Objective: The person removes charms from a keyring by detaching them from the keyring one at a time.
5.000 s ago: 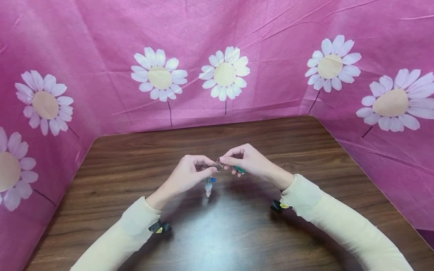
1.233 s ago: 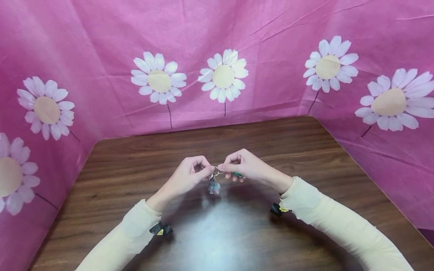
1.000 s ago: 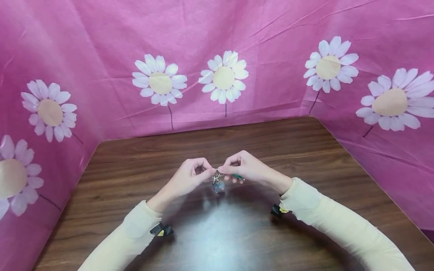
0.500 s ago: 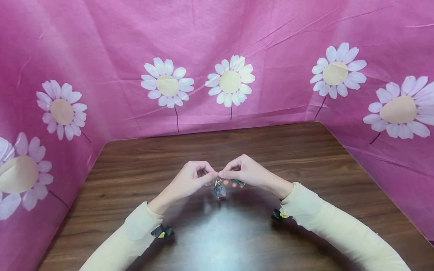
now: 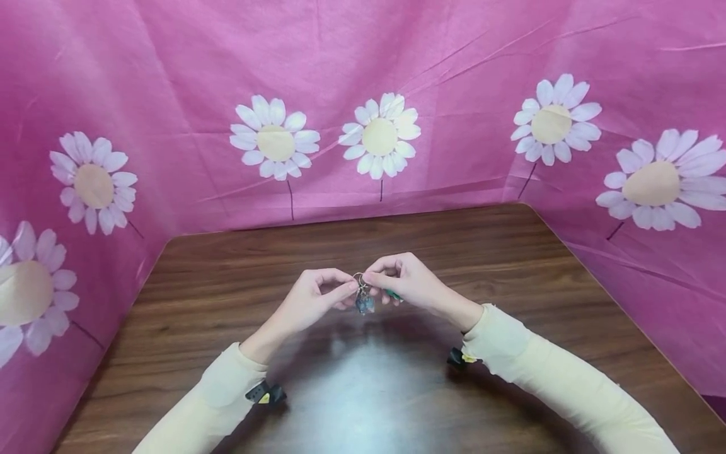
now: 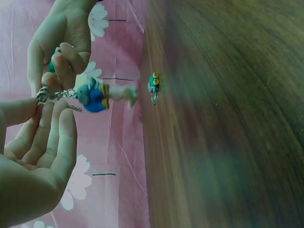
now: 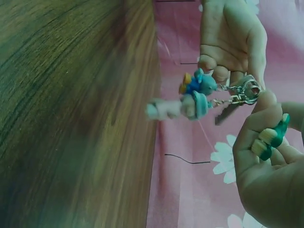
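Note:
Fingertips nearly meeting, both hands are raised over the wooden table [image 5: 227,328]. My left hand [image 5: 312,296] pinches one side of a cluster of metal key rings [image 7: 251,90], and my right hand [image 5: 416,280] pinches the other side. Two figurine keychains dangle from the rings on short chains: a blue-bodied figure [image 6: 94,97] with yellow feet, and a pale pink figure [image 7: 168,108] in a light blue hat. A flat dark metal piece [image 7: 227,114] hangs beside them. Tucked in my right hand's curled fingers is a green-and-cream charm [image 7: 273,137].
In the left wrist view, a small green-and-yellow charm [image 6: 154,81] with a metal part shows near the table's far edge. A pink cloth [image 5: 442,151] with daisies surrounds the table's back and sides. Black wrist cameras sit under both pale sleeves [image 5: 232,378].
The figurines hung under my left hand five seconds ago; now they dangle between both hands. In the last half second, the hands rose slightly, and the rings show more clearly between the fingertips.

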Available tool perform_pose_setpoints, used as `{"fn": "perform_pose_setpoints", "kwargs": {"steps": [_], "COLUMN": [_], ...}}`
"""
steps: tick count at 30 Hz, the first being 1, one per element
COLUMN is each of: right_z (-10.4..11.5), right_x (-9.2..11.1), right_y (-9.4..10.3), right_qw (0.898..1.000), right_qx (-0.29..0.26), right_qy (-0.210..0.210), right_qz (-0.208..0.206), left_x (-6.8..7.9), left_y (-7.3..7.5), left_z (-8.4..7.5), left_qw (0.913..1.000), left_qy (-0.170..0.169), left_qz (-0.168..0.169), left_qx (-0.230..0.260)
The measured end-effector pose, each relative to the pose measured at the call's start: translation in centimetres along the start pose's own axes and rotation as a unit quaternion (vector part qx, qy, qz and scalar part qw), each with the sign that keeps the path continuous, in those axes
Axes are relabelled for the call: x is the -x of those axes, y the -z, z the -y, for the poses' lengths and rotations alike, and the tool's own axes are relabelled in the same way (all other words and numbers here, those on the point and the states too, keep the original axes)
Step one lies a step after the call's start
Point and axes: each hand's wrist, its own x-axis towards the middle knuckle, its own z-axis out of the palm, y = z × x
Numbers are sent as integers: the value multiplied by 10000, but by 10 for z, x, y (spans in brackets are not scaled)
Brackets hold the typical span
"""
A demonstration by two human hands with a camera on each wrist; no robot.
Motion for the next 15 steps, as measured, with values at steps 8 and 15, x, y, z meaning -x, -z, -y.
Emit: {"fn": "perform_pose_setpoints", "kwargs": {"steps": [8, 15], "right_z": [-1, -2], "right_x": [0, -1], "right_y": [2, 1], "right_qw": [9999, 9995], "right_qx": [-2, 61], "right_qy": [-68, -112], "right_qz": [110, 298], "left_x": [-1, -1], "left_y": [2, 6], "left_z": [1, -4], "left_qw": [9993, 9926], "left_qy": [-124, -289], "left_qz": [-70, 72], "left_qx": [-348, -1175]}}
